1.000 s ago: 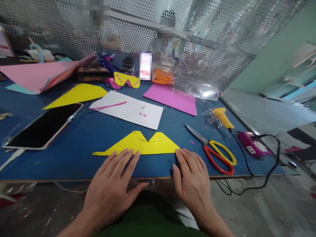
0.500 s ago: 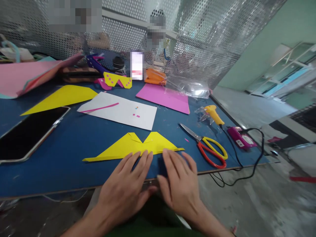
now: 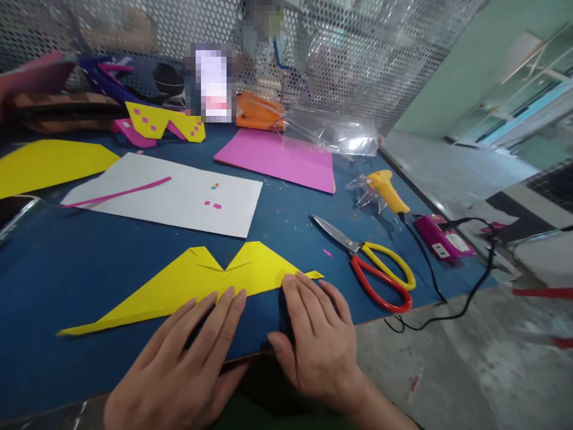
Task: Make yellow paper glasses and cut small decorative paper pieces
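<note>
A folded yellow paper [image 3: 174, 278] with a V-shaped notch in its far edge lies flat on the blue table [image 3: 286, 224]. Its near edge is folded into a narrow strip, with pointed ends at left and right. My left hand [image 3: 183, 352] rests its outstretched fingertips on the near edge, left of the notch's line and below it. Fingers extended, my right hand [image 3: 317, 340] presses on the same edge near the right end. Neither hand grips anything. To the right of my right hand lie scissors [image 3: 358, 248] with one red and one yellow handle.
White paper [image 3: 174, 209] with a pink strip [image 3: 129, 192] and scraps lies beyond. Behind are pink sheets [image 3: 286, 161], a decorated yellow piece [image 3: 152, 122] and a phone [image 3: 213, 83]. A yellow glue gun [image 3: 387, 188] and magenta power socket [image 3: 443, 239] trail cables at right.
The view has shifted closer and to the right. My right hand has slid toward the paper's right end, and my left hand stays on the near edge.
</note>
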### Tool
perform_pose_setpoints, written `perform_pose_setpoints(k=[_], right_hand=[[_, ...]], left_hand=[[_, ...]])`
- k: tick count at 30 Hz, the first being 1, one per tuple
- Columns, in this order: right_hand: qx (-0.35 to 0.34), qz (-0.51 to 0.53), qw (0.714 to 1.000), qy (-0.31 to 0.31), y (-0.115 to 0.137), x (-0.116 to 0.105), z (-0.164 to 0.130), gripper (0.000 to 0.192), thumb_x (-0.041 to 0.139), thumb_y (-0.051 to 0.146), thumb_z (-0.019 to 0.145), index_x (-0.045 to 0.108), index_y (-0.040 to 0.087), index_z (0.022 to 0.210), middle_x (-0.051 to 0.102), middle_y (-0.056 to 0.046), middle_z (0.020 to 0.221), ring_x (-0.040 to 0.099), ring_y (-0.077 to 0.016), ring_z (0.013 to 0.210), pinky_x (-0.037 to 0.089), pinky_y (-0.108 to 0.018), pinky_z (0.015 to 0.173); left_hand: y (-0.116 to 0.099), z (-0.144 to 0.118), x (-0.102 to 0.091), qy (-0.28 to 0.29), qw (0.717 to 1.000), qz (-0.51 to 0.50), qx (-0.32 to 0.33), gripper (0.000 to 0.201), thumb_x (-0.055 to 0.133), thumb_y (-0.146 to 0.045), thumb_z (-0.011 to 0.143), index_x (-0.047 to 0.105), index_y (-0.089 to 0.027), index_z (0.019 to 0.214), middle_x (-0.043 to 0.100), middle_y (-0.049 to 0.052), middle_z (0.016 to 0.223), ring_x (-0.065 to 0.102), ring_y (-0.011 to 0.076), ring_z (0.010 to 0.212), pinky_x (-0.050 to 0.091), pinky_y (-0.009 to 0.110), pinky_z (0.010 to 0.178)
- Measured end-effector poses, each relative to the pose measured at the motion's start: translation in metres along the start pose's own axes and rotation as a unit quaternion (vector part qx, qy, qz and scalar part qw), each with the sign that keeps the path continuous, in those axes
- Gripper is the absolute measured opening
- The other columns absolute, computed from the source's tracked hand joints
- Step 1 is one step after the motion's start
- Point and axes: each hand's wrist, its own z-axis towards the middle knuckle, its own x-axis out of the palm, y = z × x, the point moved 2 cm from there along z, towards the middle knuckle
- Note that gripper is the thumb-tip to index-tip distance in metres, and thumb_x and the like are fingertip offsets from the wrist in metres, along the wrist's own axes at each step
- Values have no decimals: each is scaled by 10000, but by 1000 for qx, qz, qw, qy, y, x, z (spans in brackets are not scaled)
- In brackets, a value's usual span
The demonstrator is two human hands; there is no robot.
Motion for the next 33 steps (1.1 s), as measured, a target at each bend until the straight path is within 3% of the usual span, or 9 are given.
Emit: perform_pose_setpoints(k=[6, 13, 18, 21, 23, 27, 33], right_hand=[[32, -9, 999, -6, -19, -4, -8, 532, 393, 410, 1003, 554, -11, 1285, 671, -208, 1220, 578, -306, 1210, 361, -444, 1095], [20, -31, 999, -29, -26, -5, -16, 485, 418, 362, 995, 526, 23, 1324, 677, -198, 1198, 615, -309, 1153, 348, -517, 1098], [-6, -42, 997, -59, -13, -7, -18, 559, 463, 339, 969, 454, 18, 1426, 633, -224, 1297, 536, -367, 1272, 318, -561, 1097], [-95, 24, 995, -33, 8, 1, -14, 570, 432, 317, 984, 409, -12, 1449, 621, -232, 1313, 538, -329, 1276, 350, -497, 1090], [-135, 53, 989, -28, 21, 7, -10, 563, 423, 314, 993, 410, -37, 1433, 636, -243, 1283, 567, -310, 1238, 390, -458, 1058], [-115, 41, 991, -50, 33, 13, -6, 529, 444, 295, 997, 431, -35, 1411, 656, -249, 1245, 614, -313, 1165, 427, -461, 999], [-104, 40, 993, -41, 30, 12, -7, 510, 439, 302, 1006, 470, -39, 1385, 658, -246, 1247, 625, -308, 1151, 418, -456, 1005]], left_hand=[[-3, 1, -1, 15, 1000, 0, -12, 589, 593, -425, 877, 563, -69, 1345, 659, 144, 1286, 590, 319, 1105, 402, 442, 1002], [-13, 10, -8, 72, 987, -72, -123, 510, 548, -359, 901, 528, -193, 1383, 635, 100, 1282, 541, 287, 1129, 381, 429, 1010], [-17, 12, -15, 127, 980, -88, -129, 629, 619, -458, 864, 469, -194, 1415, 595, 89, 1332, 505, 277, 1175, 384, 422, 1036], [-19, 8, -15, 144, 978, -89, -119, 653, 599, -454, 870, 440, -164, 1433, 572, 99, 1363, 500, 286, 1191, 386, 430, 1054], [-20, 5, -13, 139, 981, -85, -108, 663, 588, -411, 864, 431, -113, 1435, 556, 119, 1391, 494, 299, 1212, 371, 434, 1080], [-20, -4, -10, 82, 986, -95, -109, 652, 531, -415, 901, 435, -38, 1424, 548, 140, 1424, 468, 288, 1285, 311, 398, 1143], [-3, -27, -24, 23, 980, -69, -188, 654, 436, -601, 938, 559, -102, 1343, 649, 119, 1323, 552, 262, 1232, 129, 471, 1220]])
